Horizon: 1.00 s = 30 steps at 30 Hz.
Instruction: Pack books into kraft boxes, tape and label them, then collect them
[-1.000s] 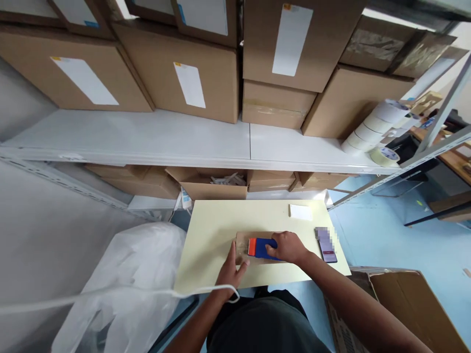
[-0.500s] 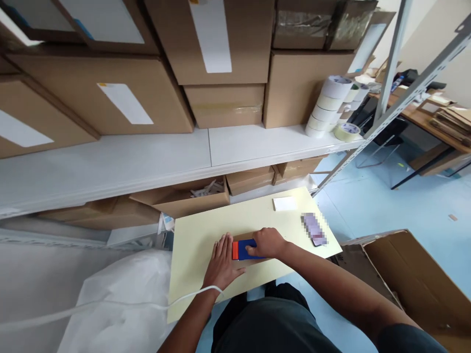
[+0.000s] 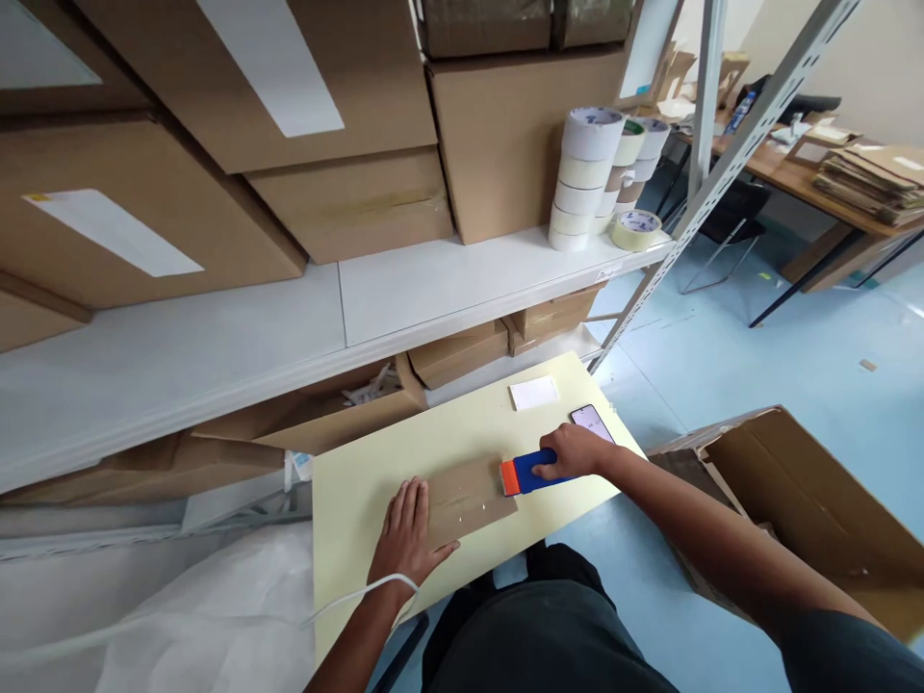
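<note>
A brown cardboard box lies on the pale yellow tabletop, with shiny clear tape along its upper face. Flat on the box's left end rests my left hand, fingers stretched out and thumb spread toward me. My right hand is wrapped around a blue tape dispenser. Its orange front end touches or nearly touches the box's right edge. My palm hides the dispenser's rear part. Just behind my right hand lies a phone, its lower part covered by the hand.
A white card lies at the table's back. Behind stands a metal shelf with cardboard boxes and stacked tape rolls. An open carton stands to the right. A white cable crosses my left wrist.
My right hand has drawn the tape dispenser rightward along the box to its right end, uncovering the taped top. My left hand stays on the left end. The view has shifted right.
</note>
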Motion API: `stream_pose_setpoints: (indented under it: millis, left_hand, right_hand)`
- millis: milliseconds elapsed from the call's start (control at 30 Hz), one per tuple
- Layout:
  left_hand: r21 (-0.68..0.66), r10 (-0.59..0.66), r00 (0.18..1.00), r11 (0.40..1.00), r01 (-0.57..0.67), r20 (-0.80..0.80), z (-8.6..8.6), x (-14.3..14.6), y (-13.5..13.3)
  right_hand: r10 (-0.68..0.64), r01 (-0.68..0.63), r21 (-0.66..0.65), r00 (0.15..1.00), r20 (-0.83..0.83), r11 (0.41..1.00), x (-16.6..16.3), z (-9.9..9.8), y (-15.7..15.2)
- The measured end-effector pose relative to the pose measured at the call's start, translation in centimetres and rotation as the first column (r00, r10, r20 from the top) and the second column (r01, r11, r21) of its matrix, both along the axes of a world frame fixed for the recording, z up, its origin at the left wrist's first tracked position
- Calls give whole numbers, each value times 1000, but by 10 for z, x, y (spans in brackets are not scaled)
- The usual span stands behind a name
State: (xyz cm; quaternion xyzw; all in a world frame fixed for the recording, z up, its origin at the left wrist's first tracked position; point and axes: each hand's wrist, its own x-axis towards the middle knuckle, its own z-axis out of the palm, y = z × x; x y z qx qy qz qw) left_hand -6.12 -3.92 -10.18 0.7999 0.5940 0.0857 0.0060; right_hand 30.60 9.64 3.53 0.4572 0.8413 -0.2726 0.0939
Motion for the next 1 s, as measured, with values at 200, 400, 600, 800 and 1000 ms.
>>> stream_pose_setpoints:
  millis: [200,400,600,800,1000]
  left_hand:
    - [-32,-25,997,999,22,-80,23,11,6]
    - [-132,-240,968,964,229,-77,47,81,38]
    - [-138,-243,967,963,232,-71,43,103,46]
    - [-117,-258,965,961,251,-52,39,98,45]
    - [-91,-292,954,954,286,-72,42,99,44]
  right_hand:
    - [-18,16,-18,993,-114,1000,21,-34,1]
    - [-21,12,-45,982,-187,999,27,-52,2]
    - [3,-28,-82,957,-289,996,46,-55,6]
    - [-56,44,-74,984,-170,996,70,-52,6]
    - [-69,76,-98,995,74,992,44,-37,-4]
